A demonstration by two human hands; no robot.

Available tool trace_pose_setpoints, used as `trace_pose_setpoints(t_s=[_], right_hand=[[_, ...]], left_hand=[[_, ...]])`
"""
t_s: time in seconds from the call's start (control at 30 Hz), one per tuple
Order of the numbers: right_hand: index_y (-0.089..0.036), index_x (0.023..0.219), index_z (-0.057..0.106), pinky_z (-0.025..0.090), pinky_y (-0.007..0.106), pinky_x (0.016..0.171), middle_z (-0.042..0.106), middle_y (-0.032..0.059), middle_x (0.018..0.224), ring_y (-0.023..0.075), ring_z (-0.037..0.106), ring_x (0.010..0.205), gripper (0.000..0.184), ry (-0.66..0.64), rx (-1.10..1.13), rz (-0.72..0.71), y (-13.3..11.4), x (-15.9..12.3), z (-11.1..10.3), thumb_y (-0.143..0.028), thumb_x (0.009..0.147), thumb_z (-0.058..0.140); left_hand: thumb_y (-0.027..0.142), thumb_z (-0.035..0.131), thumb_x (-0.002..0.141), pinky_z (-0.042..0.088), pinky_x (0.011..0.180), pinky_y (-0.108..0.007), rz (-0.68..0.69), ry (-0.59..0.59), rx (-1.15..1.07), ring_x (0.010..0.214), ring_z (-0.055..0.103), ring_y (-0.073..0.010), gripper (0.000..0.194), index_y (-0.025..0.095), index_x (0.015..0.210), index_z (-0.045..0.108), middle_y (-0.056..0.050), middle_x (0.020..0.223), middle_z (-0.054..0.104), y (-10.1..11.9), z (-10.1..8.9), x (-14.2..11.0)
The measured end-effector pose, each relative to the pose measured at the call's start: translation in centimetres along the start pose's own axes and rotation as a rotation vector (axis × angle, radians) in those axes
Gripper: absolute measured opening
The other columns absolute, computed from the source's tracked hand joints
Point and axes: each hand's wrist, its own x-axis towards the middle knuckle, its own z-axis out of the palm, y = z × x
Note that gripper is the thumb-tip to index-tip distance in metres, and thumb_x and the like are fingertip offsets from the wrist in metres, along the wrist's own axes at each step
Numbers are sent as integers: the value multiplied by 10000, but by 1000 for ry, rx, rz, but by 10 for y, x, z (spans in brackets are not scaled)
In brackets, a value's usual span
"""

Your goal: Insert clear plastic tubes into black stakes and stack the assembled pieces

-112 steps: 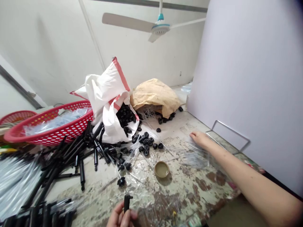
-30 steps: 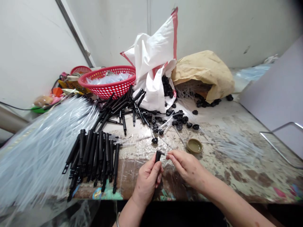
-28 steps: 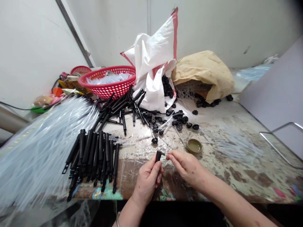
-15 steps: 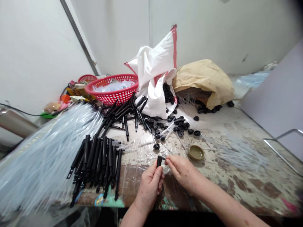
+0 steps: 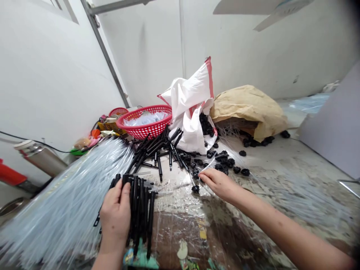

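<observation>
My left hand is closed round the upper end of a black plastic tube at the left side of a pile of similar black tubes. These lie side by side near the table's front edge. Further right, my right hand pinches with its fingertips among small black plastic caps. What is between those fingertips is too small to tell. One loose black cap lies just below them.
Long clear plastic strips spread across the left. Behind are more black tubes, a red perforated basket, a white sack and brown paper over more caps. A steel flask stands far left.
My hands have parted from the black tube they held together in front. The left has moved to the tube pile, the right forward to the caps. The view has tilted up.
</observation>
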Motion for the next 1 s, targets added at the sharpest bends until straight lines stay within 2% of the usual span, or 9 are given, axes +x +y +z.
trace_pose_setpoints(t_s=[0.07,0.17,0.33,0.43,0.57,0.73,0.8,0.9,1.0], right_hand=[[-182,912,650,420,241,761,633,59,889,164,584,866,286,-15,-81,17,-4,24,9,-255,919,373],[-164,845,670,424,266,756,629,91,909,196,592,874,255,-18,-156,67,-14,57,25,-249,887,434],[-105,986,625,459,323,747,583,169,1036,275,572,987,258,4,-289,168,-33,95,50,-294,865,497],[-88,1085,559,487,336,703,569,171,1054,258,614,905,317,3,-336,200,-39,107,60,-312,866,512],[-111,1119,527,508,335,702,586,113,1046,192,626,845,258,-27,-385,239,-39,118,65,-244,906,471],[-142,1099,550,518,355,736,591,63,1061,167,599,868,267,-97,-426,221,-40,121,64,-303,886,527],[-137,1083,555,519,348,727,589,66,1059,168,599,866,250,-107,-434,199,-44,118,65,-294,892,516],[-132,1127,528,512,326,700,564,127,1090,187,606,877,239,-84,-439,166,-50,113,69,-193,920,426],[-232,1224,459,497,305,693,501,134,1195,211,584,955,369,-66,-423,82,-52,107,72,-104,881,416]], left_hand=[[451,413,832,430,847,-374,77,29,143,869,577,-252,448,144,1062,644,-99,873,643,-15,-5,22],[423,360,836,442,801,-382,164,7,306,830,572,-266,485,91,1027,658,-133,832,639,-35,1,40],[361,349,850,406,820,-450,207,-7,619,873,564,-308,479,39,1066,630,-196,916,628,-52,18,45],[386,394,847,394,840,-445,219,-10,667,924,547,-313,476,43,1094,613,-204,986,612,-50,20,41],[424,417,844,398,834,-441,236,54,629,942,530,-319,460,91,1078,633,-184,1036,603,-42,15,36],[372,450,849,406,842,-434,415,133,399,913,565,-286,378,98,1024,643,-166,987,611,-19,18,24],[333,472,850,415,836,-424,465,118,291,909,570,-272,329,107,1023,636,-154,975,614,-7,22,14],[267,504,842,430,827,-400,518,70,159,902,570,-249,276,124,1046,622,-128,963,619,9,28,-4],[208,524,832,442,817,-384,560,14,82,901,564,-233,251,128,1051,618,-117,966,617,16,31,-20]])
